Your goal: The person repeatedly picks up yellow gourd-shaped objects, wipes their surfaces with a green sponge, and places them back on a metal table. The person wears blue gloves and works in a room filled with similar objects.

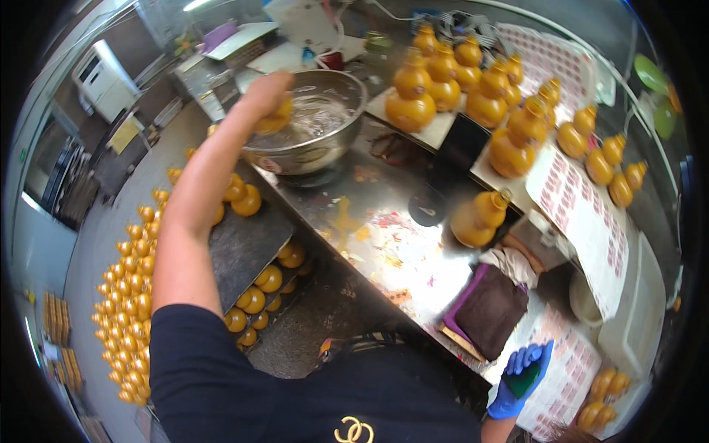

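My left hand (267, 92), bare, is at the near left rim of a large metal bowl (325, 155) with clear water in it. Its fingers are closed around an orange-yellow gourd (275, 120), whose upper part is hidden by the hand. At the lower right my right hand (526, 369) wears a blue glove. Its fingers are curled over a dark green pad (522, 382), next to a dark brown cloth (491, 310) laid over a purple-edged block. A single gourd (478, 219) stands on the metal table above that cloth.
Several glossy gourds (410, 92) stand on boards at the back right, beside printed sheets (580, 196). Coloured stains mark the metal table (369, 214). A dark cart (247, 251) with gourds on its shelves is at the left, and many more gourds (129, 310) cover the floor beyond.
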Tool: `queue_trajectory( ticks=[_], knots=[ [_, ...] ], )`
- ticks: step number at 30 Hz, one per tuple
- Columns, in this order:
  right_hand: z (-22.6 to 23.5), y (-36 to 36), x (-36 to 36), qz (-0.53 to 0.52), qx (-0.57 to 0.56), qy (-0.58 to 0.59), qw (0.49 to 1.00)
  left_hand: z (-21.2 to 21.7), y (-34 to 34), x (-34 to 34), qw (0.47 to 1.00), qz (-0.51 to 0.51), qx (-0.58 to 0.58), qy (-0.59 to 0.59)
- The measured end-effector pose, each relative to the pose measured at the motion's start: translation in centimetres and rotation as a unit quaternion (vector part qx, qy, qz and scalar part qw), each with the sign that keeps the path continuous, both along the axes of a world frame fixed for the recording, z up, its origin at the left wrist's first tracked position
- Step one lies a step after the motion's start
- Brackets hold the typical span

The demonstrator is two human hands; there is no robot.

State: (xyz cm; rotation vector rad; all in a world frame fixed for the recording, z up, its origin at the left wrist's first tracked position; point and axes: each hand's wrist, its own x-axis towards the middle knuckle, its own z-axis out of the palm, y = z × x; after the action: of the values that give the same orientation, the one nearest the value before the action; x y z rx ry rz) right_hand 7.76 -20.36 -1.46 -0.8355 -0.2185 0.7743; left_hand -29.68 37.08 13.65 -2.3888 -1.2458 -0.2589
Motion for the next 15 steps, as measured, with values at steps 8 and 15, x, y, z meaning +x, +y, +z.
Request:
queue_trajectory(
  ticks=[8, 15],
  knots=[
    [2.4, 1.7, -1.4, 0.033, -0.074, 0.118, 0.990, 5.2, -5.8, -4.3, 0.960, -0.056, 0.044, -0.273],
    [6.4, 4.7, -2.7, 0.079, -0.169, -0.147, 0.971, 8.8, -17.5, 7.1, 0.875, -0.261, -0.080, -0.400]
  ],
)
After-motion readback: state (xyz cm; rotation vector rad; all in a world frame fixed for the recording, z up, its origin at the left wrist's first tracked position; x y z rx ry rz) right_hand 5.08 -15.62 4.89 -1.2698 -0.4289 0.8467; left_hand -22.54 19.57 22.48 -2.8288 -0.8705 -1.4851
